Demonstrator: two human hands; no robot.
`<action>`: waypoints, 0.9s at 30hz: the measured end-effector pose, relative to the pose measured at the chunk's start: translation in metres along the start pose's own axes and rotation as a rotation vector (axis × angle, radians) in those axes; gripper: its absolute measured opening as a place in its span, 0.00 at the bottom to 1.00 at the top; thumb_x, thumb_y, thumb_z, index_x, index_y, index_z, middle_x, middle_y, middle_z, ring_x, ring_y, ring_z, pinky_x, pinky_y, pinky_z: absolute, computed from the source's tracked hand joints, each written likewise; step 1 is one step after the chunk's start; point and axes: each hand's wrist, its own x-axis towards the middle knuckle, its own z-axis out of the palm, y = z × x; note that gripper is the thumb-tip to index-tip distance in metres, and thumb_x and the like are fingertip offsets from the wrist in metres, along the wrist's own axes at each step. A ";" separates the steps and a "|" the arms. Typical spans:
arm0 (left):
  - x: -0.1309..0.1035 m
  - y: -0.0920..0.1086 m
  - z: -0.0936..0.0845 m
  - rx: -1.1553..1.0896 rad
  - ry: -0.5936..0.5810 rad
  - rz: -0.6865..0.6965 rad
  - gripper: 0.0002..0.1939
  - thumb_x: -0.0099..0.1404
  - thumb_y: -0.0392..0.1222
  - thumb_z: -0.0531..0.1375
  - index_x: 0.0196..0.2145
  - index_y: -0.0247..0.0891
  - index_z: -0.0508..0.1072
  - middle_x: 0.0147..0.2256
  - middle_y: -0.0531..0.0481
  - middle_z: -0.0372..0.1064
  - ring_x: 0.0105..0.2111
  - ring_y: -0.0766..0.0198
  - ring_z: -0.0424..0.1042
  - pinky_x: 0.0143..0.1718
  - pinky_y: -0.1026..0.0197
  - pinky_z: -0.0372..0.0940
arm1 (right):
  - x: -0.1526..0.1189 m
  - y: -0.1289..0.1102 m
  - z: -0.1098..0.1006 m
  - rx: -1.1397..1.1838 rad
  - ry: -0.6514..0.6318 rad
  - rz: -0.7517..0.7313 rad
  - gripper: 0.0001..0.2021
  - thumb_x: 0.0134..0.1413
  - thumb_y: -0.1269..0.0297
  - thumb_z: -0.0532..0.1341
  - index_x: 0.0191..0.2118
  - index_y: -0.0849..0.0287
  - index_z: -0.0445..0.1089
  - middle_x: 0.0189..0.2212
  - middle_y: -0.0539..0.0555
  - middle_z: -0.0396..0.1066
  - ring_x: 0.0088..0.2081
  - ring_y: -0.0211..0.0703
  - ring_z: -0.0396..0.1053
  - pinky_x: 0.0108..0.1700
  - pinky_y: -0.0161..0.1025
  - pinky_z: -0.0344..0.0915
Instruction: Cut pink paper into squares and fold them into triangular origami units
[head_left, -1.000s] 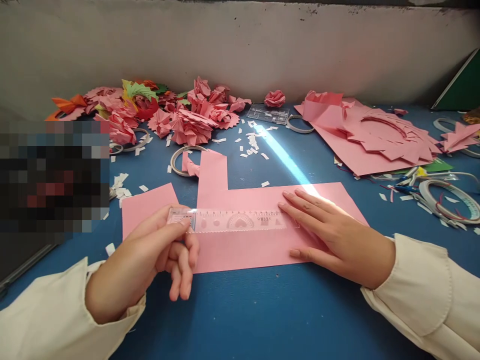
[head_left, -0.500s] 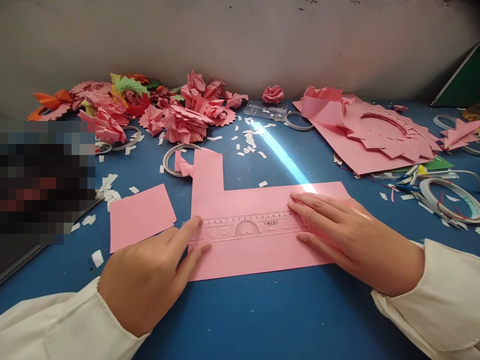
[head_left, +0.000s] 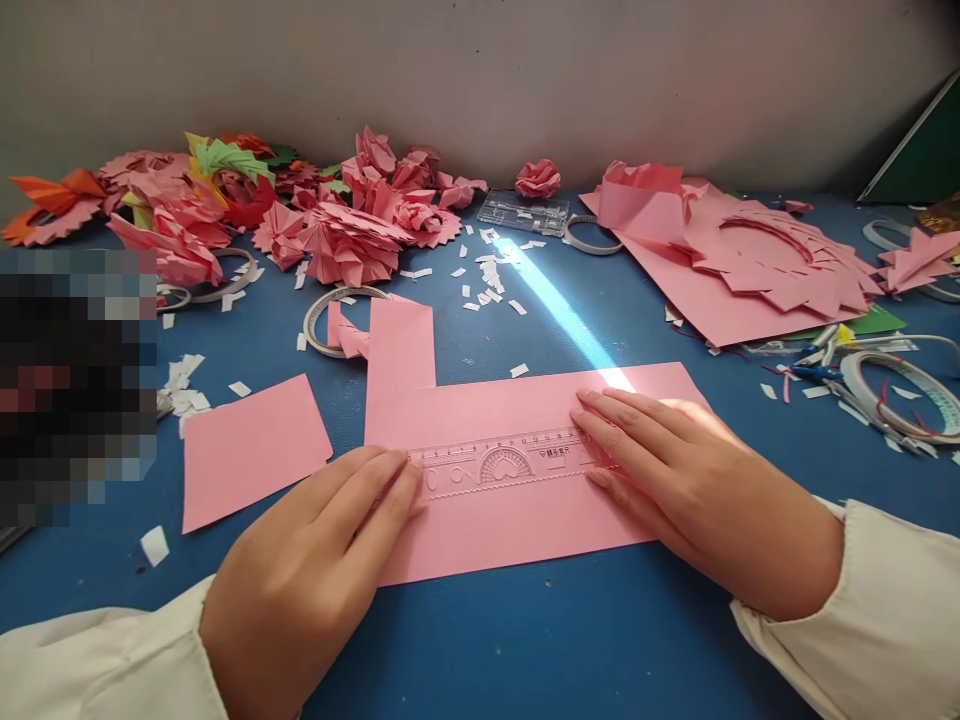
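Observation:
A clear plastic ruler (head_left: 504, 462) with a protractor shape in its middle lies lengthwise on a sheet of pink paper (head_left: 480, 545). My left hand (head_left: 322, 560) grips the ruler's left end, fingers bunched and covering that end. At the right end my right hand (head_left: 667, 470) rests with fingers stretched along the upper edge and the thumb at the lower edge, holding it. Behind the sheet, a pink paper strip (head_left: 401, 345) sticks out and its lower end meets the sheet. A smaller pink piece (head_left: 251, 450) lies left of my left hand.
Folded paper flowers (head_left: 352, 235) pile up at the back left. Rolls of tape (head_left: 900, 395) and pens lie to the right, near a large pink paper ring (head_left: 787, 260). White paper scraps (head_left: 491, 275) and a clear plastic case (head_left: 523, 212) are on the blue table (head_left: 517, 660).
My left hand has shifted slightly right and closed more over the ruler's left end. The ruler has slid a little right on the sheet. My right hand stays at its end.

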 end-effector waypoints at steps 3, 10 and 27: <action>-0.009 0.001 0.002 -0.028 0.023 -0.044 0.18 0.78 0.24 0.48 0.58 0.24 0.71 0.53 0.33 0.74 0.54 0.46 0.74 0.59 0.48 0.70 | 0.000 0.000 0.000 0.000 -0.007 0.006 0.17 0.76 0.67 0.52 0.57 0.71 0.72 0.55 0.64 0.78 0.53 0.57 0.77 0.49 0.53 0.76; -0.025 0.003 0.006 -0.150 0.061 -0.137 0.27 0.78 0.26 0.47 0.70 0.38 0.64 0.60 0.39 0.74 0.62 0.50 0.72 0.64 0.49 0.71 | -0.002 0.000 -0.003 0.015 -0.040 0.019 0.16 0.75 0.67 0.54 0.59 0.69 0.71 0.56 0.66 0.77 0.56 0.57 0.76 0.52 0.53 0.77; -0.029 0.021 -0.001 -0.095 0.060 -0.204 0.28 0.74 0.22 0.46 0.67 0.30 0.67 0.56 0.39 0.78 0.63 0.50 0.72 0.66 0.49 0.69 | -0.030 0.001 0.000 0.239 -0.001 0.035 0.35 0.69 0.80 0.49 0.78 0.57 0.47 0.56 0.58 0.77 0.56 0.55 0.74 0.58 0.54 0.66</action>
